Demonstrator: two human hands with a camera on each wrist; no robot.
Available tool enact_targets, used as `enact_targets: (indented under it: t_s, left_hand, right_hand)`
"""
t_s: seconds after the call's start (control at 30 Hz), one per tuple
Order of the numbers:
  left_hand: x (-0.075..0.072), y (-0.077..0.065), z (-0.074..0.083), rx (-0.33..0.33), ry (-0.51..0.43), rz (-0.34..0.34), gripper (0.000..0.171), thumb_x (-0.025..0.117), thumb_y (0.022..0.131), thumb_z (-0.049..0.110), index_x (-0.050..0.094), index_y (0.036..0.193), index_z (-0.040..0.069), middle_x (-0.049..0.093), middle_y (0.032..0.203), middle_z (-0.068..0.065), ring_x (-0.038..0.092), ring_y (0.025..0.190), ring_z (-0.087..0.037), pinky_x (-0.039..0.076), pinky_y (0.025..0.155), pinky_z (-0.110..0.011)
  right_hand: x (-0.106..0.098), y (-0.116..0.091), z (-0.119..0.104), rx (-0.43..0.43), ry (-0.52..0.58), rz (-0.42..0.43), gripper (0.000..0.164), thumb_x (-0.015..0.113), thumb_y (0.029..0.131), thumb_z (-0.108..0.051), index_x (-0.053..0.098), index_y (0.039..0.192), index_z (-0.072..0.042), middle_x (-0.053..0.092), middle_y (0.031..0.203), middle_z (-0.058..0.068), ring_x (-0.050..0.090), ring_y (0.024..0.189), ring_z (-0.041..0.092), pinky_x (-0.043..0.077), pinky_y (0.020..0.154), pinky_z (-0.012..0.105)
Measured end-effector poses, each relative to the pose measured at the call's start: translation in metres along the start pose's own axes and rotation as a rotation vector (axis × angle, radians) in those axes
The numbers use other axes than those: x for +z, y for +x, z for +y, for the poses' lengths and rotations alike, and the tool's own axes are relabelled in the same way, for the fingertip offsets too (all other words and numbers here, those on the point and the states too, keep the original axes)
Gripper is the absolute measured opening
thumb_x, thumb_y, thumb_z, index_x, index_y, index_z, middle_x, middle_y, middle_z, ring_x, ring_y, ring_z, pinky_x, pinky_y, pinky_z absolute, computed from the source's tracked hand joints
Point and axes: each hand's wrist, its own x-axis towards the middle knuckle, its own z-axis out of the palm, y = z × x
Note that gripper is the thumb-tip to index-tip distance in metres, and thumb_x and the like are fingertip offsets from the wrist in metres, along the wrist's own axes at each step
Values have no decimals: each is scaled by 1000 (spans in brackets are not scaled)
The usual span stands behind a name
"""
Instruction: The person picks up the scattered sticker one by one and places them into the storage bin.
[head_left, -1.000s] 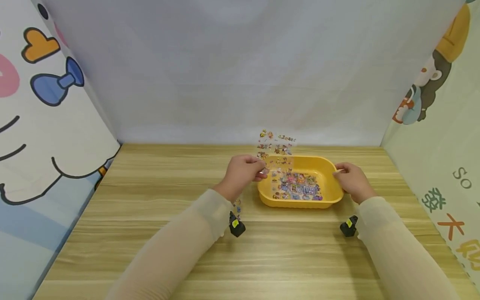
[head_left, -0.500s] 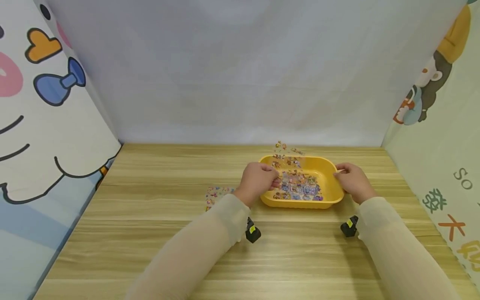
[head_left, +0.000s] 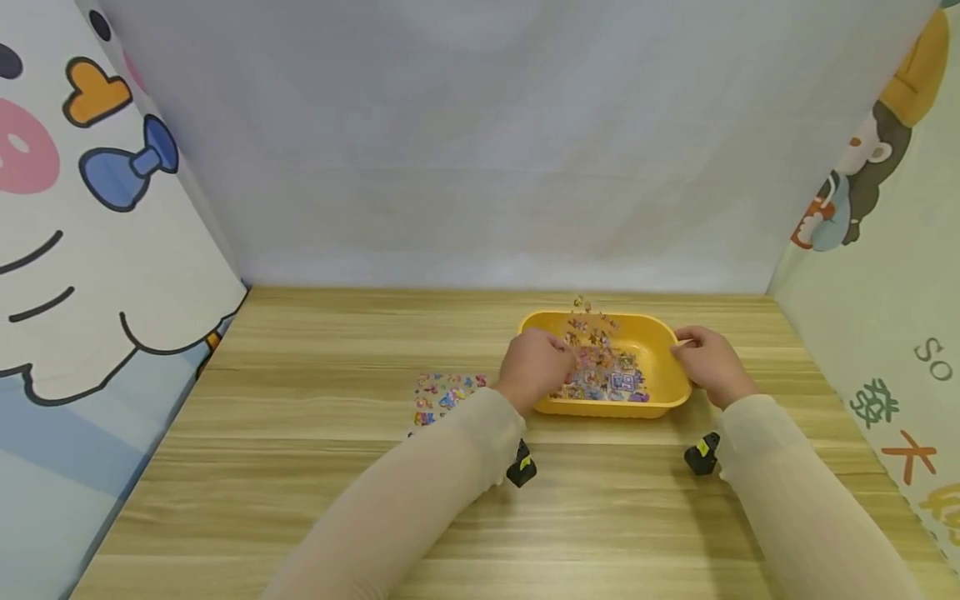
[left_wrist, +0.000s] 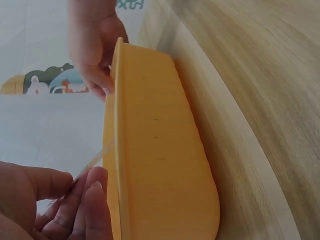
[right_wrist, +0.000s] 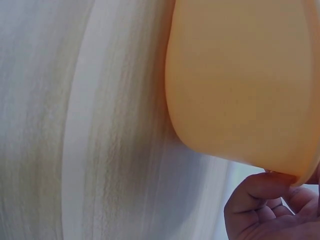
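Observation:
A clear sticker sheet (head_left: 592,332) printed with small colourful figures is pinched between the thumb and fingers of my left hand (head_left: 537,367). That hand is over the left side of a yellow plastic tray (head_left: 666,379), and the sheet slants above the tray's inside. More printed sheets (head_left: 624,382) lie on the tray floor, partly covered by the held one. My right hand (head_left: 708,364) grips the tray's right rim; in the right wrist view its thumb and fingers (right_wrist: 255,192) are at the rim. The left wrist view shows the held sheet (left_wrist: 100,157) edge-on.
Another colourful sticker sheet (head_left: 442,398) lies on the wooden table (head_left: 300,400) left of the tray, partly hidden by the left sleeve (head_left: 450,467). A pale curtain (head_left: 487,167) hangs behind the table. Printed cloths stand at both sides.
My left hand has moved right and slightly down with the sheet, from the tray's left edge to over its inside. The sheet on the table has come into view. My right hand stays at the rim.

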Motion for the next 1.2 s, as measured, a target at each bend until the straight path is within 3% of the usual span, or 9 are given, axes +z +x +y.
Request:
enact_targets:
  t_s: [0.07,0.17,0.3,0.47,0.57,0.73,0.83,1.0,1.2]
  left_hand:
    - [1,0,0,23,98,-7,56,60,104,22,43,51,17,51,48,0,34,40,-13,30,41,-29]
    - [1,-2,1,69,287,-7,59,61,105,29,40,50,20,35,43,6,28,38,-10,27,39,-26]
    - [0,-6,2,145,564,28,60,60,104,42,42,51,20,31,44,8,26,38,-8,23,38,-23]
    - [-6,-4,-6,223,753,121,62,56,104,50,46,51,20,32,43,8,28,38,-8,23,37,-23]
    - [-11,-1,-11,239,759,152,61,56,105,47,44,52,20,30,44,7,27,38,-8,23,37,-24]
    - [-23,-1,-13,208,609,123,55,58,105,35,43,56,18,30,47,6,26,41,-9,24,41,-25]
    - [-32,-3,-14,192,539,118,41,60,104,33,55,67,16,41,52,6,35,44,-10,31,45,-27]
    - [-48,-6,-19,194,502,131,18,60,103,28,69,100,13,64,75,4,56,60,-14,46,58,-32]
    - [-68,-14,-36,138,345,125,16,61,101,30,67,103,15,65,95,2,61,80,-19,53,71,-36]
  right_hand:
    - [0,0,0,3,1,-4,48,44,109,-17,41,148,11,53,119,25,57,83,21,53,65,29]
    - [-1,-1,-1,3,4,-5,48,44,109,-17,40,148,11,53,118,25,57,82,21,53,64,29]
    - [-1,-1,-1,6,8,-4,48,43,109,-17,40,148,11,52,118,24,56,82,21,53,64,28]
    - [-1,-1,0,10,8,-6,48,43,109,-17,39,148,11,52,118,24,56,82,21,53,64,28]
    - [-1,-1,0,9,7,-7,48,43,109,-17,39,148,11,52,119,25,56,83,21,53,64,28]
    - [-1,-1,0,6,4,-4,49,44,109,-17,39,148,11,52,120,26,57,83,21,54,64,28]
    - [0,-1,-1,10,8,-3,49,44,109,-17,39,148,11,52,120,25,57,82,21,53,64,28]
    - [0,-2,-2,17,7,-4,48,44,109,-17,39,148,11,51,119,25,56,83,22,53,65,28]
    - [0,-4,-4,21,5,0,48,44,109,-16,40,148,11,51,120,25,56,84,23,53,65,28]
